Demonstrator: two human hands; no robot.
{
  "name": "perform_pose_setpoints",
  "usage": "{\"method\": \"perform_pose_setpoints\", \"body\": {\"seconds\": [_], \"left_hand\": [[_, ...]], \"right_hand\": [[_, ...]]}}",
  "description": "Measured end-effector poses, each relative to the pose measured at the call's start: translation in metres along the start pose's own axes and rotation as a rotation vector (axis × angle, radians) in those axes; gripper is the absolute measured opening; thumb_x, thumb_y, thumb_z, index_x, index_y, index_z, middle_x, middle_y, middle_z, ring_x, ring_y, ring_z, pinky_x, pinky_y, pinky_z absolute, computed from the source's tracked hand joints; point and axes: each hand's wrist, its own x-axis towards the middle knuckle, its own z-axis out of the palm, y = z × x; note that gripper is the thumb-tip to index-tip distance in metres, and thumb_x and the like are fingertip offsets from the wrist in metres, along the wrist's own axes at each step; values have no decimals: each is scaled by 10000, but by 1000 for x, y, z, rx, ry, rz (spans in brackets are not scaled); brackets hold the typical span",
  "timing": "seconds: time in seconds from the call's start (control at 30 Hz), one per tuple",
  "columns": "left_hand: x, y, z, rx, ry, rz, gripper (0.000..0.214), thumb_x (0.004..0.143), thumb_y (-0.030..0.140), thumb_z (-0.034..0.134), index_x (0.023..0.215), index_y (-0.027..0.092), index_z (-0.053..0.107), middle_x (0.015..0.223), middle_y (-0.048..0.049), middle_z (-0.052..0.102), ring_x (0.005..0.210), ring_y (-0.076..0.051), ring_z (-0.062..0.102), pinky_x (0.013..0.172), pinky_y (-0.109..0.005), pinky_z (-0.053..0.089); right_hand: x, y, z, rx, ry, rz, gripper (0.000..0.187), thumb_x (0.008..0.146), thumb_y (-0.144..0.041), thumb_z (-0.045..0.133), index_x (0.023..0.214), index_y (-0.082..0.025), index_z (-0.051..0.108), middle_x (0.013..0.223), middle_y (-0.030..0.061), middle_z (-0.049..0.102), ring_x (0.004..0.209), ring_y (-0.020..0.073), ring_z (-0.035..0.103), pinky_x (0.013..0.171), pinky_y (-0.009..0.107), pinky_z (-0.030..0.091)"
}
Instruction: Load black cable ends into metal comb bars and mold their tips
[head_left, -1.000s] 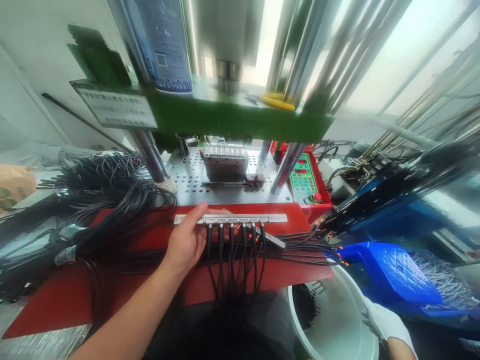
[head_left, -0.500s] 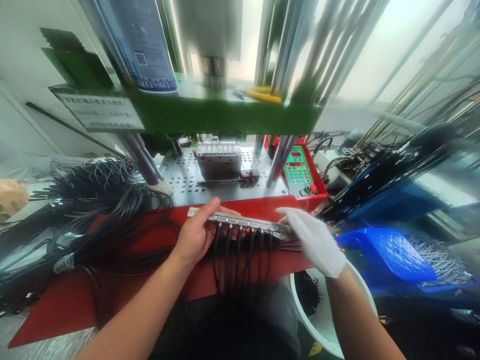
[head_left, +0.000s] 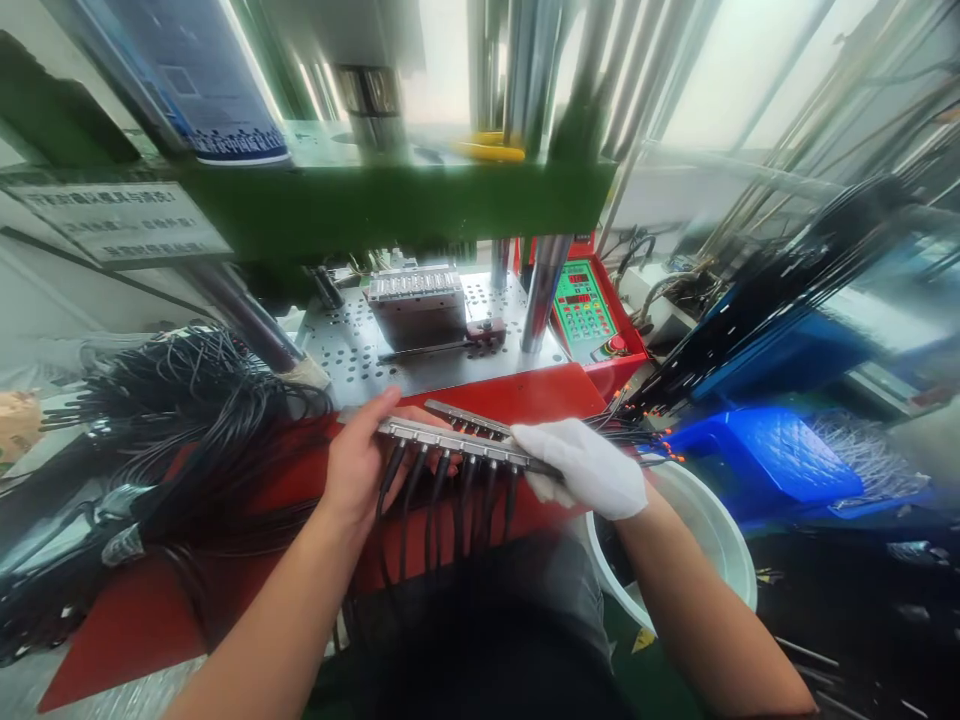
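Metal strip (head_left: pixel 455 440) with black cables (head_left: pixel 466 487) hanging from it tilts above the red tabletop (head_left: pixel 555 392), bare left hand (head_left: pixel 356 460) gripping one end, gloved right hand (head_left: pixel 585 468) the other; supporting both ends evenly should stop the cables tugging it askew.

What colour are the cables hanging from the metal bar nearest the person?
The cables are black, showing best in the head view.

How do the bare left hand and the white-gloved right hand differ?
The left hand is bare; the right hand wears a white glove. The left hand grips the left part of the front silver metal bar with black cables; the right hand, its right part. Both hold it.
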Motion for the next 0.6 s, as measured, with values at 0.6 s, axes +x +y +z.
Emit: {"method": "perform_pose_setpoints", "body": {"seconds": [0.6], "left_hand": [[-13, -8, 21, 168, -41, -173, 580, 890, 571, 407, 1157, 88, 584, 815, -135, 722, 621, -245, 680, 573, -338, 538]], "right_hand": [[5, 12, 3, 175, 115, 41, 453, 914, -564, 402, 724, -176, 539, 474, -61, 441, 375, 69, 374, 387, 203, 270]]}}
